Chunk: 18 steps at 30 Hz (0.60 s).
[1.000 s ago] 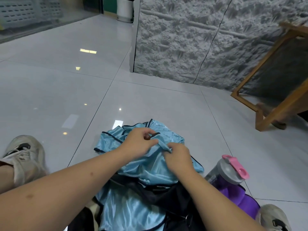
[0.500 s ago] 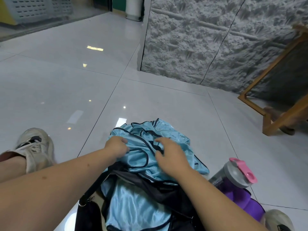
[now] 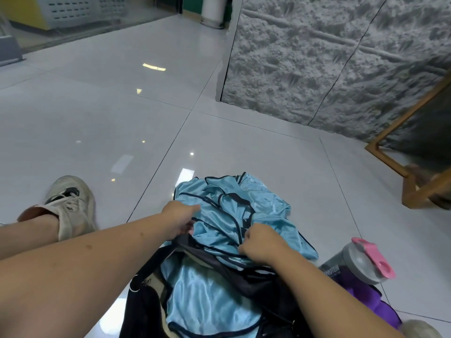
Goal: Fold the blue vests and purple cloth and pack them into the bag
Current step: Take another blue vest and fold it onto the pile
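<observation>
A crumpled shiny blue vest point(image 3: 263, 206) with dark trim lies on the white floor just beyond the black bag point(image 3: 246, 286). Another blue vest point(image 3: 207, 303) lies inside the bag's opening. My left hand point(image 3: 179, 219) grips the near left part of the crumpled vest at the bag's rim. My right hand point(image 3: 261, 243) is closed on a bunch of the same vest, near its dark trim. The purple cloth point(image 3: 371, 301) lies on the floor to the right of the bag, partly under a bottle.
A grey shaker bottle point(image 3: 358, 264) with a pink lid lies on the purple cloth. My left shoe point(image 3: 70, 206) rests at the left, another shoe point(image 3: 419, 329) at the bottom right. A wooden frame point(image 3: 415, 167) stands at the right by a grey textured wall point(image 3: 329, 57).
Both hands have closed on the vest and drawn it nearer the bag's opening. The right hand went from flat on the fabric to a fist gripping it.
</observation>
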{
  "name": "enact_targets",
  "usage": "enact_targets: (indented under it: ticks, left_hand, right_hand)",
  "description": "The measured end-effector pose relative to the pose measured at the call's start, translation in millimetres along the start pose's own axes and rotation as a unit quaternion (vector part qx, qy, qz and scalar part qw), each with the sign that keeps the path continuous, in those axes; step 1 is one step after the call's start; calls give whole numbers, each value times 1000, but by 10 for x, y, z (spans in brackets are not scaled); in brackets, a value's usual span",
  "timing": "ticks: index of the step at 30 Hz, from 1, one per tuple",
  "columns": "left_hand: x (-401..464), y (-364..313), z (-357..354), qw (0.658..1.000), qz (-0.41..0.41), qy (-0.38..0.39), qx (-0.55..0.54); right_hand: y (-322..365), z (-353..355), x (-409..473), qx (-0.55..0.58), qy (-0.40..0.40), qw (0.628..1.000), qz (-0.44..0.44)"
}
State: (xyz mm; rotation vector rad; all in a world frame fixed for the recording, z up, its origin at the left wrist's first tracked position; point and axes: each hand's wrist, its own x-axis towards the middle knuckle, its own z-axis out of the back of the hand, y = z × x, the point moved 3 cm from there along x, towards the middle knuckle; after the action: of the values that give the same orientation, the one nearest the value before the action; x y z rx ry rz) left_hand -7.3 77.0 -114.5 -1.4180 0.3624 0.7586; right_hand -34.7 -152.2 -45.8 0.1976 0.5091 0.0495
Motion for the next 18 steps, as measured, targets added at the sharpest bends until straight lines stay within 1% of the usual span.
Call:
enact_targets:
  ticks: [2, 4, 6, 8, 11, 13, 14, 15, 16, 18]
  left_hand:
    - [-8, -5, -14, 1000, 1, -12, 28]
    - [12, -11, -20, 996, -4, -32, 78]
    - [-17, -29, -18, 995, -6, -48, 89]
    - [-52, -58, -24, 997, -6, -50, 54]
    - [-169, -255, -71, 996, -58, -39, -52]
    - [-328, -465, -144, 990, -104, 11, -96]
    - [-407, -575, -190, 986, -126, 39, -99]
    - [-475, -669, -231, 982, -148, 65, -98]
    - [-568, -772, -277, 976, -163, 96, -106]
    - [-697, -923, -367, 960, -178, 171, -130]
  right_hand:
    - [-44, 78, -35, 4, 10, 1000, -3]
    - [-104, 150, -58, 23, 28, 999, -13]
    - [-169, 201, -70, 33, 45, 998, -25]
    - [-260, 233, -85, 36, 65, 997, -33]
    - [-353, 312, -122, 65, 72, 994, -43]
    - [-335, 391, -93, 80, 9, 997, -14]
    - [-297, 435, -87, 124, -36, 992, 6]
    - [-238, 467, -79, 189, -79, 978, 27]
    - [-176, 496, -75, 259, -115, 957, 52]
    - [-32, 556, -85, 386, -129, 909, 93]
